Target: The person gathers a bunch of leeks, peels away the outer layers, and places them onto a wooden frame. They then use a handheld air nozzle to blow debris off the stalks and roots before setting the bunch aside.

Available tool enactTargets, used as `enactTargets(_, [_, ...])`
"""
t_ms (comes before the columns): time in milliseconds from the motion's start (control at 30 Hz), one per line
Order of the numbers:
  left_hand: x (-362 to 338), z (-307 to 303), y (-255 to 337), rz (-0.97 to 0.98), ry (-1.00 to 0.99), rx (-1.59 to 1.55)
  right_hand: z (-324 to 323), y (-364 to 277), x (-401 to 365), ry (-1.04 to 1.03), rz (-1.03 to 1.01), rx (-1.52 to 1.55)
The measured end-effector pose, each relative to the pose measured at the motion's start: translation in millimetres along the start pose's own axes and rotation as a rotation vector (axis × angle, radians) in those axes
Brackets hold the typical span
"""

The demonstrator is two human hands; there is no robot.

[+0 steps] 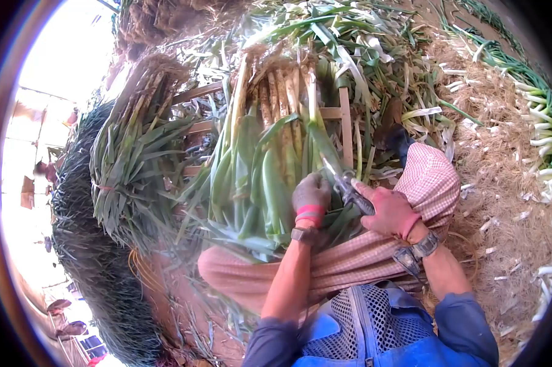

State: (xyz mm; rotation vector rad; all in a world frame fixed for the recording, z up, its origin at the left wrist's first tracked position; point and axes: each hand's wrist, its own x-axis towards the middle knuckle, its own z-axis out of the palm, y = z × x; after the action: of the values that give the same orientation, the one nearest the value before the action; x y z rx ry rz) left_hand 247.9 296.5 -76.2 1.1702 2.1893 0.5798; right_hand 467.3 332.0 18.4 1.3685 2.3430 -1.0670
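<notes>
Long green-leaved stalks with pale, rooted ends (279, 98) lie over a wooden slatted frame (346, 131) in front of me. My left hand (311, 194), in a grey and red glove, is closed at the lower right of these leaves; what its fingers grip is partly hidden. My right hand (391, 209), in a red glove, is wrapped round the dark handles of a cutting tool (349, 194). The metal blades point up and left, beside a green leaf near my left hand.
A tied bundle of stalks (129, 153) lies at the left, beside a long dark-green pile (99, 263). Cut leaves (374, 55) are heaped beyond the frame. Trimmed roots (496, 165) cover the ground at the right, with white-ended stalks (542, 125) along the far right.
</notes>
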Motion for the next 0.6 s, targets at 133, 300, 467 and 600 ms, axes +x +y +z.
enactTargets(133, [12,0,3,-0.002,0.099,0.012,1,-6,21,0.041,0.024,0.018])
enactTargets(300, [28,-7,12,-0.043,0.093,0.050,-9,-18,43,0.080,0.041,-0.023])
enactTargets(467, [41,-11,19,-0.032,0.051,0.154,-17,-30,28,0.026,0.047,-0.051])
enactTargets(600, [43,-7,25,-0.048,0.021,0.231,-7,-15,31,0.053,0.074,-0.042])
